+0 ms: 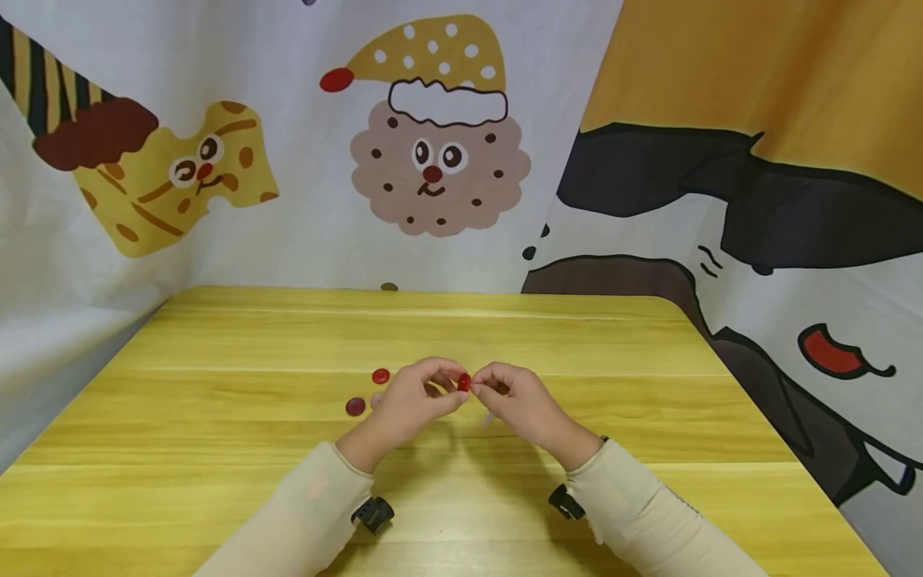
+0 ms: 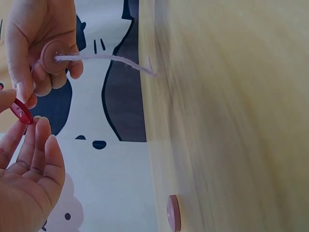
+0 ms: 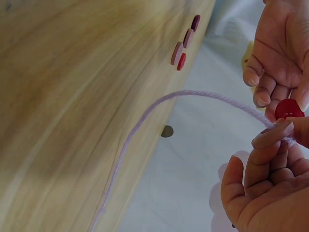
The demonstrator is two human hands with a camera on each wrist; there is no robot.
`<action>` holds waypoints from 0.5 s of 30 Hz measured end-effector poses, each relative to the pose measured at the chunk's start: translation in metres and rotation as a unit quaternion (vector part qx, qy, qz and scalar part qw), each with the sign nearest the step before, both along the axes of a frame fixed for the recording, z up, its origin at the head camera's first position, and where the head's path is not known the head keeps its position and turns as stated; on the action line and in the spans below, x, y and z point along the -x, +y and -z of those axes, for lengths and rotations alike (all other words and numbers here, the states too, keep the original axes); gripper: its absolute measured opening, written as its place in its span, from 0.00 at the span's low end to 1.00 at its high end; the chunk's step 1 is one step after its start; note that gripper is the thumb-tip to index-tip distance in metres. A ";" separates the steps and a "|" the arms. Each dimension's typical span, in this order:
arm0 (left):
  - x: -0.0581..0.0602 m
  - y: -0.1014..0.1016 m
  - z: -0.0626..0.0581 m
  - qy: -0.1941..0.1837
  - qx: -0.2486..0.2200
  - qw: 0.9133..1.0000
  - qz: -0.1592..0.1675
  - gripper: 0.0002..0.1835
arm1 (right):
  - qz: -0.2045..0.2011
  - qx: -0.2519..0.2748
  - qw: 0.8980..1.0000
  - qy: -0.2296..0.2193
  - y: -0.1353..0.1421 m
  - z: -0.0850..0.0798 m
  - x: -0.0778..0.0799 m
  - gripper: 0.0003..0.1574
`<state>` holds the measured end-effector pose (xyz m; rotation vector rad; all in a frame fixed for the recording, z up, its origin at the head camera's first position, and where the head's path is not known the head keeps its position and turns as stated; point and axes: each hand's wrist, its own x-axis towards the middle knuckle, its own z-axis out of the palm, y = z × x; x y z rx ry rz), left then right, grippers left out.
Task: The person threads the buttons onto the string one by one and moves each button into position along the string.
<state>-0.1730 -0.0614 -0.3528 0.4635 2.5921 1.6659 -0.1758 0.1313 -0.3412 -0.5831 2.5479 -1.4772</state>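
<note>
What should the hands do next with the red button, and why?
Maybe the right hand should gently poke the string through a hole in the red button. The left hand holds that button close to the right fingertips, and the string already runs through a pink button. I can't tell if the tip is in yet.

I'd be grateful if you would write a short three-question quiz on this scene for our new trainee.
1. Which hand pinches the red button held up above the table?
2. True or false: the lilac cord runs through a pinkish button beside the fingers.
3. How many buttons lie on the table in the right wrist view?

Key:
1. The left hand.
2. True.
3. Four: a dark red button, two pinkish ones and another red one.
</note>
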 end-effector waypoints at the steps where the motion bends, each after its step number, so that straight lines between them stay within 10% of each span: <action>1: 0.000 0.000 0.000 0.001 -0.001 1.000 0.003 0.12 | 0.000 0.002 1.000 -0.002 0.000 0.000 0.000 0.08; 15: 0.000 0.002 0.000 0.005 -0.003 1.000 0.012 0.12 | 0.003 0.002 1.000 -0.006 -0.001 0.000 -0.001 0.09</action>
